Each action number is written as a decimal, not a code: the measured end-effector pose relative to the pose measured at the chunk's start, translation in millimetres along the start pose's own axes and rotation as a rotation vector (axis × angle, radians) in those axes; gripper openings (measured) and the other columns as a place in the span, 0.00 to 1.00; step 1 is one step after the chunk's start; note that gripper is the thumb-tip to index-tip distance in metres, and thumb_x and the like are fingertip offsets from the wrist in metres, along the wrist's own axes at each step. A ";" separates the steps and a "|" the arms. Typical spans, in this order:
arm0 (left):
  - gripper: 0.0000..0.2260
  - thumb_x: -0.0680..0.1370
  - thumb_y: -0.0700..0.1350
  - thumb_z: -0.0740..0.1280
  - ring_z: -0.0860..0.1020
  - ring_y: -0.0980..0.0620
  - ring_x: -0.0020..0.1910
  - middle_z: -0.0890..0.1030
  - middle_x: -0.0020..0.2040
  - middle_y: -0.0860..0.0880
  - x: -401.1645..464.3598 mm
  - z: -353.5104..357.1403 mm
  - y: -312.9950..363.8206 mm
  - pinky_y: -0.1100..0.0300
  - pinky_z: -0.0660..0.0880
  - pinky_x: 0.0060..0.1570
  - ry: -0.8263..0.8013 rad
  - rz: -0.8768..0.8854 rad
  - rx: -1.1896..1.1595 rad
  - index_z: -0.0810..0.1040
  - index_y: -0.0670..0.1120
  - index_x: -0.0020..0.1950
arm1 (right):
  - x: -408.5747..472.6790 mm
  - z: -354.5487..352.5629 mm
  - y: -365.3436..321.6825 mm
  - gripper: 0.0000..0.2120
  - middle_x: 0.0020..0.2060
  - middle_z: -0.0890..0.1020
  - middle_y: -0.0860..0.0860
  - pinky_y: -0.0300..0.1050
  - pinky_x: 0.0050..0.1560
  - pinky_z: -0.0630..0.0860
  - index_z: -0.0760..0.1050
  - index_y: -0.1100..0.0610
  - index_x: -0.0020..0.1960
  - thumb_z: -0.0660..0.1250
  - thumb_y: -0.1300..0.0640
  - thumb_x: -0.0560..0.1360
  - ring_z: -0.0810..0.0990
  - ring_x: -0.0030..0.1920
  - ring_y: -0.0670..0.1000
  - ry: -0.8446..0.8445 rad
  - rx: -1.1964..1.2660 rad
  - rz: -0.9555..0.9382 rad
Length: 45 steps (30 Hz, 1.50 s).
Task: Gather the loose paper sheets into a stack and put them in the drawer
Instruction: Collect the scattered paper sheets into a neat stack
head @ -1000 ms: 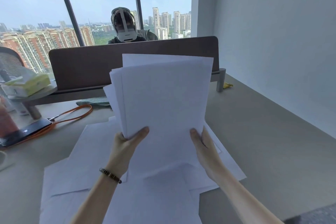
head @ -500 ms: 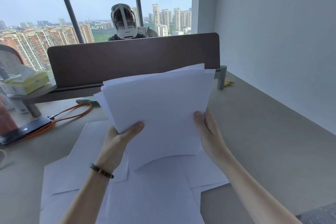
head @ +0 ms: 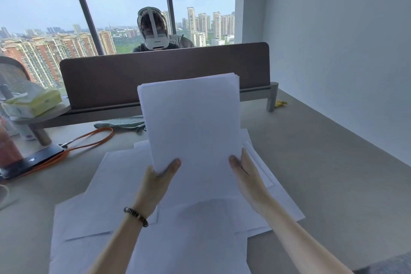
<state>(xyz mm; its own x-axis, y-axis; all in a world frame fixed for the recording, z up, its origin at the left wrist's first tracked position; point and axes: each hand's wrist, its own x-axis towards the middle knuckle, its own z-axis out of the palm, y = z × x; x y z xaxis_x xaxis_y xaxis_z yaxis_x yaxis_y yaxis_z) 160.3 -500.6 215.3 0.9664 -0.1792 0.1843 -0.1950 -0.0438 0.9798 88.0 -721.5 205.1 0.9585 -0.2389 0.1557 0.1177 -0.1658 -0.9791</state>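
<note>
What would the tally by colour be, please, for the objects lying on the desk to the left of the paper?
Orange: 1, the cable loop
Black: 1, the phone
Green: 1, the cloth pouch
Yellow-green: 1, the tissue pack, on a small shelf
Total: 4

Take the divider panel (head: 164, 78) as reference. It closes off the far side of the desk (head: 329, 173). In front of it to your right, the desk surface is bare up to the wall (head: 344, 51). In front of it to your left, an orange cable (head: 93, 140), a dark phone (head: 31, 162) and a tissue box (head: 33, 102) obstruct passage.
</note>
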 end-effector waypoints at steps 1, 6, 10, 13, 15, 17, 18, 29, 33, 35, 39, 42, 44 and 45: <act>0.03 0.78 0.46 0.70 0.84 0.56 0.43 0.87 0.40 0.59 3.3 -1.2 4.4 0.53 0.79 0.46 0.014 -0.013 0.017 0.84 0.53 0.46 | 1.6 -0.3 -5.3 0.15 0.60 0.81 0.38 0.53 0.67 0.73 0.71 0.38 0.65 0.54 0.52 0.83 0.78 0.63 0.43 0.013 -0.008 -0.003; 0.08 0.81 0.44 0.65 0.86 0.52 0.40 0.88 0.40 0.50 11.5 -15.9 7.6 0.56 0.83 0.38 -0.082 -0.227 -0.106 0.83 0.43 0.49 | 15.0 -10.8 -14.3 0.13 0.47 0.83 0.48 0.51 0.53 0.77 0.75 0.51 0.50 0.56 0.45 0.79 0.81 0.50 0.53 -0.054 -0.226 0.174; 0.10 0.80 0.45 0.67 0.86 0.44 0.39 0.87 0.45 0.41 7.8 -30.7 -10.7 0.51 0.84 0.39 -0.123 -0.512 -0.160 0.82 0.39 0.54 | 18.8 -33.1 3.7 0.20 0.57 0.80 0.55 0.52 0.57 0.71 0.74 0.53 0.58 0.53 0.40 0.81 0.77 0.58 0.58 0.166 -0.901 0.250; 0.11 0.80 0.44 0.67 0.86 0.45 0.37 0.87 0.43 0.41 8.0 -37.3 -27.7 0.53 0.83 0.34 -0.086 -0.585 -0.142 0.81 0.38 0.56 | 17.0 -44.4 20.9 0.25 0.63 0.75 0.60 0.56 0.61 0.68 0.68 0.56 0.67 0.52 0.38 0.81 0.72 0.65 0.61 0.147 -1.231 0.369; 0.13 0.79 0.45 0.68 0.85 0.43 0.38 0.87 0.45 0.41 10.9 -37.1 -32.8 0.54 0.83 0.33 -0.084 -0.608 -0.102 0.80 0.37 0.58 | 19.4 -45.1 25.5 0.27 0.65 0.74 0.61 0.56 0.62 0.67 0.65 0.56 0.71 0.55 0.38 0.81 0.69 0.67 0.62 0.091 -1.199 0.382; 0.14 0.79 0.46 0.68 0.84 0.43 0.40 0.86 0.47 0.40 13.4 -34.6 -34.6 0.55 0.82 0.33 -0.091 -0.613 -0.082 0.80 0.37 0.58 | 26.5 -46.0 24.2 0.28 0.66 0.73 0.61 0.56 0.64 0.70 0.63 0.59 0.72 0.60 0.42 0.80 0.70 0.68 0.63 0.076 -1.000 0.369; 0.14 0.79 0.46 0.68 0.84 0.43 0.40 0.85 0.47 0.40 14.3 -33.4 -35.2 0.55 0.82 0.33 -0.088 -0.613 -0.075 0.80 0.37 0.58 | 30.6 -47.0 22.3 0.27 0.65 0.74 0.61 0.55 0.63 0.72 0.65 0.62 0.69 0.63 0.44 0.80 0.71 0.68 0.63 0.085 -0.900 0.373; 0.17 0.79 0.47 0.69 0.83 0.38 0.48 0.83 0.56 0.34 15.6 -34.1 -38.9 0.51 0.84 0.39 -0.084 -0.638 -0.084 0.79 0.36 0.61 | 40.2 -48.0 30.2 0.19 0.59 0.74 0.59 0.50 0.55 0.66 0.69 0.61 0.64 0.67 0.53 0.77 0.67 0.65 0.61 0.087 -0.895 0.381; 0.16 0.79 0.46 0.69 0.83 0.39 0.47 0.83 0.55 0.35 14.6 -32.3 -39.1 0.51 0.83 0.39 -0.088 -0.636 -0.095 0.79 0.36 0.60 | 42.9 -51.4 20.6 0.14 0.50 0.76 0.53 0.44 0.37 0.69 0.70 0.59 0.54 0.72 0.57 0.74 0.75 0.49 0.55 0.134 -0.552 0.388; 0.14 0.79 0.45 0.69 0.83 0.41 0.45 0.84 0.53 0.37 13.8 -30.7 -38.0 0.53 0.83 0.36 -0.092 -0.630 -0.099 0.79 0.37 0.59 | 46.1 -52.9 22.0 0.14 0.49 0.79 0.53 0.46 0.42 0.74 0.73 0.59 0.54 0.74 0.58 0.73 0.79 0.50 0.56 0.139 -0.456 0.417; 0.12 0.79 0.45 0.68 0.84 0.42 0.41 0.85 0.48 0.39 13.7 -30.1 -39.1 0.52 0.84 0.37 -0.093 -0.621 -0.098 0.80 0.37 0.57 | 50.3 -52.5 23.9 0.11 0.49 0.83 0.55 0.55 0.55 0.81 0.75 0.57 0.50 0.75 0.59 0.72 0.83 0.50 0.58 0.150 -0.343 0.448; 0.12 0.79 0.45 0.69 0.84 0.43 0.40 0.86 0.46 0.40 14.4 -30.7 -40.7 0.52 0.84 0.37 -0.083 -0.610 -0.086 0.81 0.37 0.57 | 52.3 -51.3 24.2 0.13 0.48 0.85 0.56 0.54 0.53 0.82 0.77 0.60 0.54 0.75 0.62 0.72 0.85 0.48 0.58 0.145 -0.219 0.442; 0.12 0.79 0.45 0.69 0.85 0.44 0.38 0.87 0.43 0.42 14.5 -30.2 -41.2 0.54 0.83 0.34 -0.081 -0.598 -0.071 0.81 0.38 0.56 | 54.1 -51.5 24.6 0.14 0.48 0.85 0.58 0.53 0.51 0.81 0.78 0.62 0.55 0.75 0.65 0.72 0.85 0.48 0.59 0.143 -0.132 0.447; 0.11 0.79 0.45 0.69 0.85 0.45 0.37 0.87 0.42 0.43 14.5 -30.3 -41.2 0.55 0.82 0.33 -0.082 -0.591 -0.067 0.81 0.38 0.55 | 54.9 -51.8 25.7 0.13 0.48 0.85 0.58 0.54 0.52 0.81 0.78 0.63 0.55 0.75 0.66 0.71 0.85 0.47 0.59 0.146 -0.119 0.446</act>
<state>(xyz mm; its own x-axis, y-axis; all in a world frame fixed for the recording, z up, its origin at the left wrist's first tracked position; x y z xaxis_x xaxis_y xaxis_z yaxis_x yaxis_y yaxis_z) 187.5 -471.7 179.9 0.8910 -0.2191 -0.3976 0.3855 -0.0973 0.9176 130.3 -788.4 195.2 0.8609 -0.4424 -0.2512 -0.3356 -0.1228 -0.9340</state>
